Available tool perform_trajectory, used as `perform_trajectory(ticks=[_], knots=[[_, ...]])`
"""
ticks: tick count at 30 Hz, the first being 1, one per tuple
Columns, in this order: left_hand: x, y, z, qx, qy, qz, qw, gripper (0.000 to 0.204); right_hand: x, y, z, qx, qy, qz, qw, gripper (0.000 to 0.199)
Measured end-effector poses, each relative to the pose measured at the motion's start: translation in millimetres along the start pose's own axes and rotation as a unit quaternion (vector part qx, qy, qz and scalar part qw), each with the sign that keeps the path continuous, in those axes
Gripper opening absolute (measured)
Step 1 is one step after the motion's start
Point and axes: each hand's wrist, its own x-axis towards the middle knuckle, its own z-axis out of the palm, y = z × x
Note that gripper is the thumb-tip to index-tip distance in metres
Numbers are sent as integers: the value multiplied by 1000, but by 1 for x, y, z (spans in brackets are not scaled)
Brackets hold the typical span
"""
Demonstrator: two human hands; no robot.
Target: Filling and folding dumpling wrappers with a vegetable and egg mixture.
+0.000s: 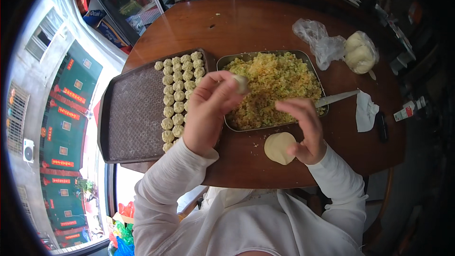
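My left hand (208, 111) is raised over the gap between the two trays, pinching a small folded dumpling (241, 83) at its fingertips. My right hand (305, 130) hovers at the near edge of the metal tray (222, 61) of yellow-green filling (272, 87), its lower fingers holding a round flat dough wrapper (278, 148) just above the table. A metal utensil's handle (337, 97) sticks out of the filling to the right. Several finished dumplings (177, 97) stand in rows on the right part of the dark baking tray (130, 114).
A round brown wooden table (246, 23) carries everything. At the far right lie a crumpled clear plastic bag (320, 42), a bagged lump of dough (360, 53), a white tissue (366, 110) and a dark slim object (382, 126). Shelves and boxes stand behind the table.
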Motion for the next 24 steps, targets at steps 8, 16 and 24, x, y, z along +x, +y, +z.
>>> perform_trajectory(ticks=[8,16,24], knots=[[21,51,-37,-51,33,124,990,29,-1,-6,10,-123,-20,-131,983,43],[18,123,-129,2,140,200,970,22,1,-13,1,-208,-29,-182,961,43],[52,93,-205,407,272,62,870,29,-6,-8,7,-178,-30,-193,964,39]])
